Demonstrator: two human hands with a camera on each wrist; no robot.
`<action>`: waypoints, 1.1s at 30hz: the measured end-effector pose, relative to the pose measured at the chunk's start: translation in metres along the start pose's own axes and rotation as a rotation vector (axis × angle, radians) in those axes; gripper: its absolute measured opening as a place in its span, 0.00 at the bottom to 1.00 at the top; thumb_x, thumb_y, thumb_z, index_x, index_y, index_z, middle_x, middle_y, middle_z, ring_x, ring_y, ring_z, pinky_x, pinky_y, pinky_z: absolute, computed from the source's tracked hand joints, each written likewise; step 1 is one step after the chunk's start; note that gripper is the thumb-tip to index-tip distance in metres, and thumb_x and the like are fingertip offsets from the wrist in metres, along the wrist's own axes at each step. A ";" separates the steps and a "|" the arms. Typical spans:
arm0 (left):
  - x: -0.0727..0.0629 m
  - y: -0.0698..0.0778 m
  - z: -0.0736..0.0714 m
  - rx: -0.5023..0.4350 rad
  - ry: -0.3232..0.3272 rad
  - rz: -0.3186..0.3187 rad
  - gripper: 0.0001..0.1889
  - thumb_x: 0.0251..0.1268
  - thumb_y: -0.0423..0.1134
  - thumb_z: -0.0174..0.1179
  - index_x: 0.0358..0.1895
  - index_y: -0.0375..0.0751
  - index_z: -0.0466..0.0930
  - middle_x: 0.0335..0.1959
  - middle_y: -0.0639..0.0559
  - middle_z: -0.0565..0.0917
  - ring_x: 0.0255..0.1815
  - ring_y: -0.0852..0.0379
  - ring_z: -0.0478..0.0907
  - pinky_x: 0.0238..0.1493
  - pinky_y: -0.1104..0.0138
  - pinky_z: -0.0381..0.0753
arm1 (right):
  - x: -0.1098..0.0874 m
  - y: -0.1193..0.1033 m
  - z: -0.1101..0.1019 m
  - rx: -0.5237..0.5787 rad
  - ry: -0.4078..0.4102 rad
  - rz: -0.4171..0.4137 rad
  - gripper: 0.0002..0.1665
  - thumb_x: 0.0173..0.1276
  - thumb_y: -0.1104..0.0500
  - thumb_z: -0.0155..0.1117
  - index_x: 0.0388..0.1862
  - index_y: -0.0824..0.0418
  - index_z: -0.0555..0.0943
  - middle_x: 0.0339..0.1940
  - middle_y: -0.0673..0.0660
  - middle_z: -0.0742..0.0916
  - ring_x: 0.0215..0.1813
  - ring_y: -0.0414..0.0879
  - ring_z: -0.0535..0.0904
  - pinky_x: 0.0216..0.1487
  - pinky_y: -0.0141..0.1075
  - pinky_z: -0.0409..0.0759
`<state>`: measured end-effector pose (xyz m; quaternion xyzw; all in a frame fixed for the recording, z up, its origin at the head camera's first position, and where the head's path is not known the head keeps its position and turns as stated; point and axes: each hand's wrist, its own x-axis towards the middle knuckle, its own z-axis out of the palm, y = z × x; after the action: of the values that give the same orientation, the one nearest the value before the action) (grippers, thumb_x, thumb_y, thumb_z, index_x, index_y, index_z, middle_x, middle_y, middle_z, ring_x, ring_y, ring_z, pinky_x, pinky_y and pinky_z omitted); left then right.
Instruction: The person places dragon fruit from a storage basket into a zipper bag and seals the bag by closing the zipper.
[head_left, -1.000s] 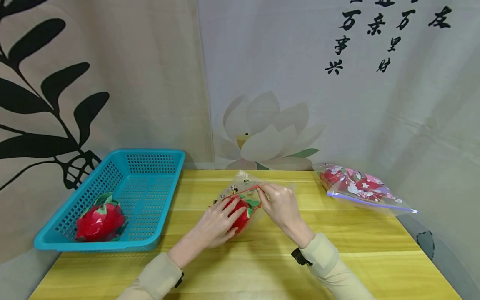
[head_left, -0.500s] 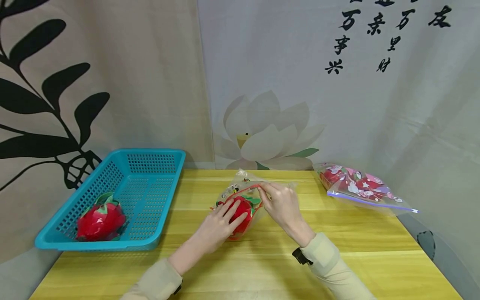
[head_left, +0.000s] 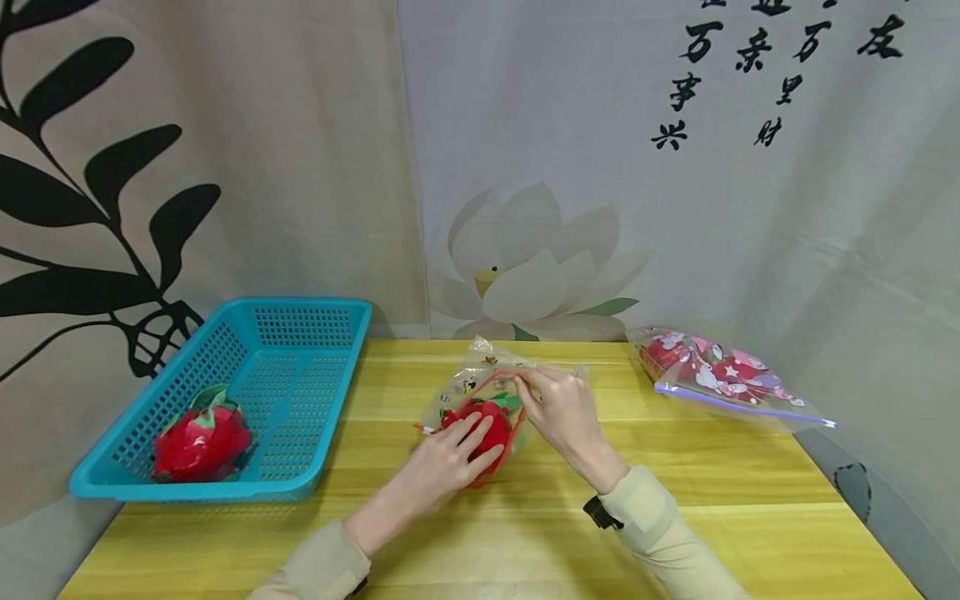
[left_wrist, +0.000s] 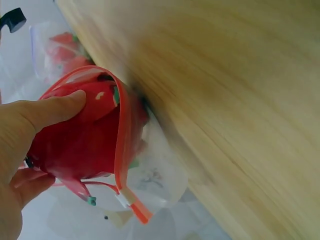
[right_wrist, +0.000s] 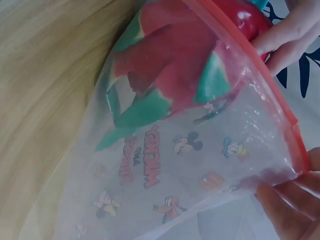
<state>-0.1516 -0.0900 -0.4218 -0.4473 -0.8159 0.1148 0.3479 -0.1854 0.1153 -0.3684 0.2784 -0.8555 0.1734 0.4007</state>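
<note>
A clear zip bag (head_left: 480, 362) with cartoon prints and a red zip edge lies on the table, its mouth spread toward me. In its mouth is a red fruit-shaped thing (head_left: 495, 417) with green leaf tips, like a dragon fruit. My left hand (head_left: 442, 458) grips its near end, thumb on one side and a finger on the other in the left wrist view. With thumb and fingers, my right hand (head_left: 562, 408) pinches the bag's red edge. The right wrist view shows the leafy end of the red thing (right_wrist: 175, 60) inside the bag. My left palm is hidden.
A blue perforated basket (head_left: 288, 383) stands at the left and holds a similar glossy red, green-leaved thing (head_left: 202, 442). At the back right lies a filled zip bag (head_left: 723, 375) with a purple seal. A printed cloth hangs behind the wooden table (head_left: 600, 550).
My left hand has slid slightly toward me and right with the red thing, and more of that thing shows at the bag's mouth. My right hand keeps its place on the edge.
</note>
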 end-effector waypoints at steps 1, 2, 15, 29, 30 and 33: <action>0.000 0.000 0.000 -0.020 0.003 -0.010 0.30 0.40 0.46 0.76 0.53 0.53 0.81 0.55 0.45 0.82 0.56 0.48 0.79 0.49 0.63 0.84 | 0.000 0.000 0.000 -0.003 -0.001 0.004 0.05 0.61 0.64 0.65 0.28 0.61 0.87 0.24 0.54 0.89 0.22 0.43 0.84 0.23 0.32 0.81; 0.000 0.000 0.001 -0.047 0.004 -0.026 0.30 0.40 0.45 0.76 0.54 0.51 0.80 0.56 0.45 0.82 0.57 0.48 0.78 0.50 0.62 0.84 | 0.000 0.001 0.000 -0.006 -0.001 0.008 0.05 0.61 0.64 0.65 0.28 0.61 0.87 0.25 0.55 0.89 0.23 0.44 0.84 0.24 0.32 0.81; -0.001 -0.001 0.007 -0.356 -0.119 -0.263 0.37 0.45 0.44 0.74 0.64 0.53 0.72 0.67 0.38 0.69 0.66 0.40 0.70 0.55 0.50 0.80 | 0.004 0.008 -0.004 -0.039 0.002 0.045 0.04 0.61 0.63 0.66 0.30 0.61 0.87 0.26 0.56 0.90 0.20 0.45 0.83 0.21 0.35 0.79; 0.000 -0.001 0.012 -0.152 -0.013 -0.200 0.36 0.36 0.39 0.76 0.57 0.49 0.76 0.59 0.36 0.77 0.56 0.41 0.79 0.54 0.57 0.82 | -0.006 0.010 -0.006 -0.057 -0.027 -0.004 0.06 0.52 0.66 0.72 0.31 0.60 0.87 0.28 0.54 0.90 0.25 0.46 0.85 0.20 0.33 0.80; 0.000 -0.001 0.011 -0.137 -0.024 -0.193 0.36 0.35 0.39 0.76 0.57 0.49 0.76 0.59 0.36 0.77 0.56 0.41 0.79 0.54 0.57 0.82 | -0.007 0.010 -0.006 -0.059 -0.033 -0.008 0.07 0.51 0.66 0.73 0.31 0.60 0.87 0.28 0.54 0.90 0.26 0.46 0.86 0.21 0.34 0.80; 0.003 -0.001 0.009 -0.072 -0.054 -0.152 0.36 0.34 0.40 0.76 0.57 0.50 0.77 0.59 0.38 0.78 0.58 0.43 0.78 0.56 0.59 0.81 | -0.008 0.011 -0.004 -0.060 -0.053 -0.001 0.07 0.52 0.65 0.72 0.32 0.59 0.88 0.27 0.54 0.89 0.24 0.45 0.85 0.20 0.33 0.79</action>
<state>-0.1592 -0.0869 -0.4260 -0.3929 -0.8603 0.0707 0.3171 -0.1851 0.1288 -0.3728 0.2713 -0.8705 0.1399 0.3862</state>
